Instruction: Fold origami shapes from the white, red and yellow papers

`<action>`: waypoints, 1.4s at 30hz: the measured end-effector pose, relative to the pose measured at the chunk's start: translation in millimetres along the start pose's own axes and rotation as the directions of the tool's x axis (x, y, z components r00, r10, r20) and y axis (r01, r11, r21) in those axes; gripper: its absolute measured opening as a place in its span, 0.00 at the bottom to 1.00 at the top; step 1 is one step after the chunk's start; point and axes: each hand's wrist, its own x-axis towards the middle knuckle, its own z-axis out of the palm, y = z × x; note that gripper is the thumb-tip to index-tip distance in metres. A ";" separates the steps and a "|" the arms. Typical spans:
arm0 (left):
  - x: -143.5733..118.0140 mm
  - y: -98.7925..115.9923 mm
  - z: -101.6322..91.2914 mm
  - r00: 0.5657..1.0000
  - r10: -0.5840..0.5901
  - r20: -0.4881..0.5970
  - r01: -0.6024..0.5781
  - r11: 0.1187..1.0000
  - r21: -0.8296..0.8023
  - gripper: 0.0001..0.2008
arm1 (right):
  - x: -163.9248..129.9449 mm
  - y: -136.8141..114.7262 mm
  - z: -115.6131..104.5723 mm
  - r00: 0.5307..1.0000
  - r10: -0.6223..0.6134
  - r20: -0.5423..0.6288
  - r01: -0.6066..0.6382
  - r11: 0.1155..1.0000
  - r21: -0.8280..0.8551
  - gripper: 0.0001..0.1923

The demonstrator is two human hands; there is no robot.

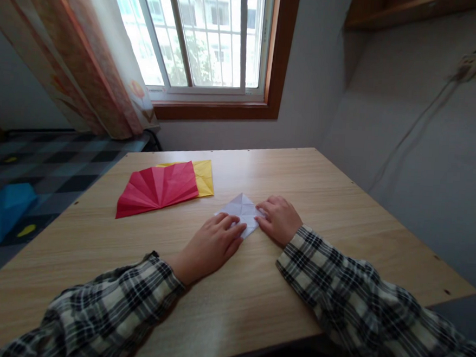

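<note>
A small sheet of white paper (pixel 242 207), creased and turned with one corner pointing away from me, lies on the wooden table (pixel 303 175). My left hand (pixel 211 246) comes over its near left side, fingers bent and fingertips pressing the paper down. At the right corner, my right hand (pixel 281 218) has its fingers and thumb closed on the paper's edge. The fingertips and palms cover parts of both sides, so the folds beneath them are hidden.
Left of the white paper lies a pleated red paper (pixel 159 189), overlapping a creased yellow paper (pixel 204 177). A blue paper (pixel 3 211) rests on the checked cloth (pixel 72 159) beyond the table's left edge. A window and curtain stand behind; a socket is on the right wall.
</note>
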 end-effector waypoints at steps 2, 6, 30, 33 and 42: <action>0.6 0.0 -1.2 1.000 0.000 0.006 0.000 1.000 -0.017 0.15 | 1.8 4.4 4.2 0.999 0.022 -0.025 -0.022 1.000 0.018 0.17; 1.4 -0.5 -2.7 1.000 0.010 0.012 -0.010 0.999 -0.043 0.12 | 4.8 11.2 11.0 1.000 0.012 0.001 -0.012 0.997 0.072 0.15; -0.7 -0.4 -2.3 1.000 0.026 -0.001 -0.026 0.999 -0.036 0.13 | 12.8 21.9 18.0 0.995 -0.044 -0.092 0.070 0.952 0.299 0.13; -0.8 -0.6 -1.6 1.000 0.030 -0.008 -0.030 0.999 -0.035 0.13 | 12.7 21.6 17.6 0.996 -0.048 -0.074 0.068 0.955 0.289 0.11; 0.7 2.0 -4.7 1.000 0.024 -0.006 -0.025 0.999 -0.048 0.13 | 11.4 22.0 16.3 0.991 -0.082 -0.110 0.116 0.927 0.357 0.15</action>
